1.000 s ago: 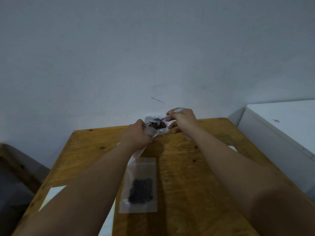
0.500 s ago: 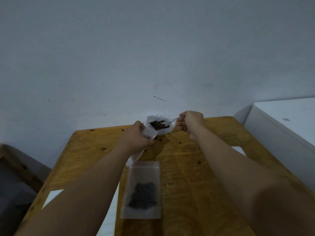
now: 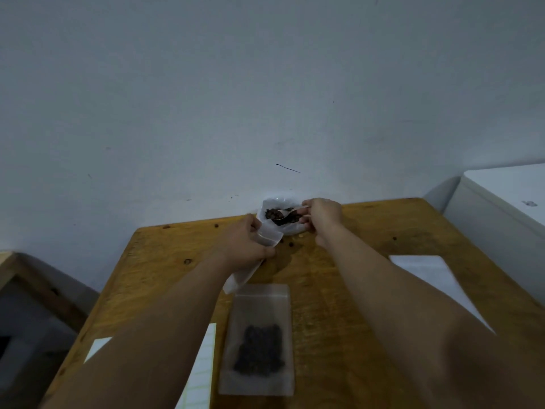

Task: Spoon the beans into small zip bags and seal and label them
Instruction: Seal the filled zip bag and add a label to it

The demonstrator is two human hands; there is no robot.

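Observation:
A large clear bag of dark beans (image 3: 269,214) stands open at the far edge of the wooden table (image 3: 354,276). My right hand (image 3: 323,214) holds a metal spoon (image 3: 284,217) whose bowl sits down among the beans. Just left of the bean bag, my left hand (image 3: 247,243) grips a small zip bag (image 3: 267,236) near its mouth; the bag's lower end (image 3: 236,283) hangs out under my wrist. A filled zip bag (image 3: 258,339) with a dark pile of beans lies flat nearer to me.
A few loose beans (image 3: 292,243) lie on the wood near the bean bag. A label sheet (image 3: 197,376) lies under my left forearm and white paper (image 3: 424,271) at the right. A white cabinet (image 3: 507,202) stands beside the table's right edge.
The spoon, loaded and held over the small bag's mouth a second ago, has gone back into the bean bag. My right hand moved right, then dipped in. My left hand has kept its hold.

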